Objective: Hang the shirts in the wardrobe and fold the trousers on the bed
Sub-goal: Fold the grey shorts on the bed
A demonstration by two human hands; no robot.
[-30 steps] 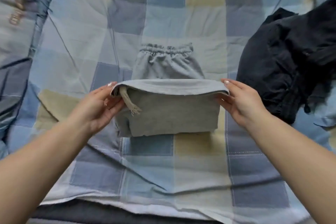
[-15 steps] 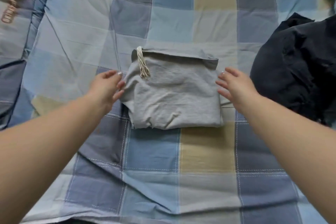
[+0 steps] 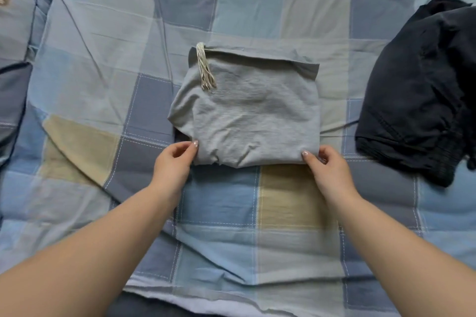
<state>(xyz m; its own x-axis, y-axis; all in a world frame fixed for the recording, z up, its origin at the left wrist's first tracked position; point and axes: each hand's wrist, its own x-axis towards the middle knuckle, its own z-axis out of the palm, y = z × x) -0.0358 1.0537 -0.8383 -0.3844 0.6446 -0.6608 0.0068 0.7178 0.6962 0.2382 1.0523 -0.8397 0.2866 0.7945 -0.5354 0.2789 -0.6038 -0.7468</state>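
Grey trousers (image 3: 252, 113) lie folded into a compact square on the checked bed cover (image 3: 108, 41), with a cream drawstring (image 3: 204, 69) draped over the top left corner. My left hand (image 3: 175, 162) pinches the near left corner of the fold, thumb on top. At the near right corner my right hand (image 3: 325, 167) pinches the cloth the same way. A dark navy garment (image 3: 422, 92) lies crumpled at the right side of the bed.
A pillow or cushion edge (image 3: 13, 100) shows at the far left. The near edge of the bed cover (image 3: 231, 301) runs along the bottom of the view, with dark fabric below it.
The upper half of the grey trousers was folded over away from me and laid flat. Both hands then slid from the sides down to the near corners and took hold there.
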